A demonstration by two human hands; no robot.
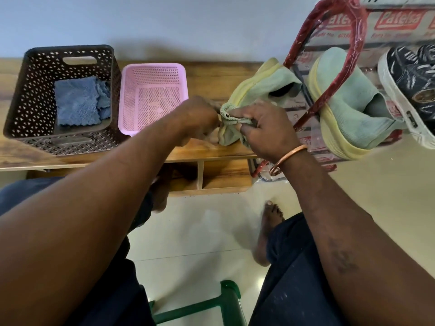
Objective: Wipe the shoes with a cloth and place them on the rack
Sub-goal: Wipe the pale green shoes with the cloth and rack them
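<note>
A pale green shoe with a yellow sole (266, 81) lies on the wooden table (211, 76), just beyond my hands. My right hand (268, 128) pinches a greenish cloth (229, 130) bunched at the shoe's near end. My left hand (200, 118) is curled against the cloth's left side, its fingers hidden. The matching green shoe (346, 109) sits on the red-framed rack (329, 67) at the right. A black patterned sneaker with a white sole (409, 90) stands beside it on the rack.
A dark brown perforated basket (30, 100) holding blue cloths (80, 102) stands at the table's left. A pink basket (153, 97) stands next to it. Below are my knees, bare feet, a tiled floor and a green stool frame (226, 302).
</note>
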